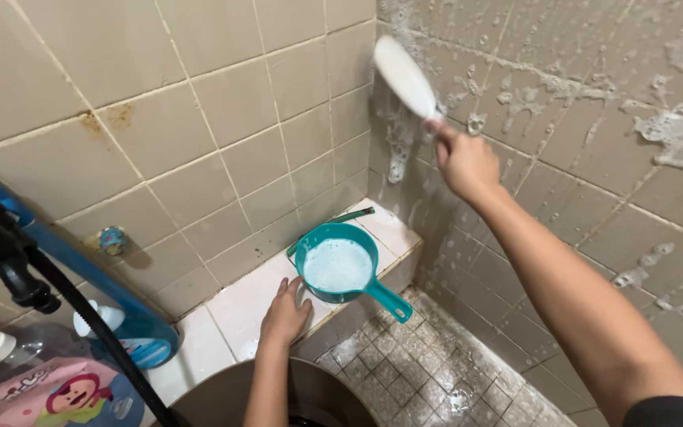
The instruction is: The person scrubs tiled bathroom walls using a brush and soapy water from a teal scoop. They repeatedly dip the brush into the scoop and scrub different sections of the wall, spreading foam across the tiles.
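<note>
the fingers of the right hand (465, 162) are closed around the handle of a white scrub brush (405, 77), held up against the soapy tiled wall (594, 119). the brush's long axis slants, its head pointing up and to the left, toward the corner where the two walls meet, its handle running down and right into the fist. the left hand (284, 315) lies flat and open, fingers spread, on the white tiled ledge (231, 304), just beside a teal dipper (340, 265) full of foamy water; its handle points down and right, off the ledge edge. at the lower left stand packages: a blue bottle (140, 332) with a white cap, a clear bottle (25, 344) with a white cap, and a pink pouch (49, 395) with a cartoon figure on its label.
</note>
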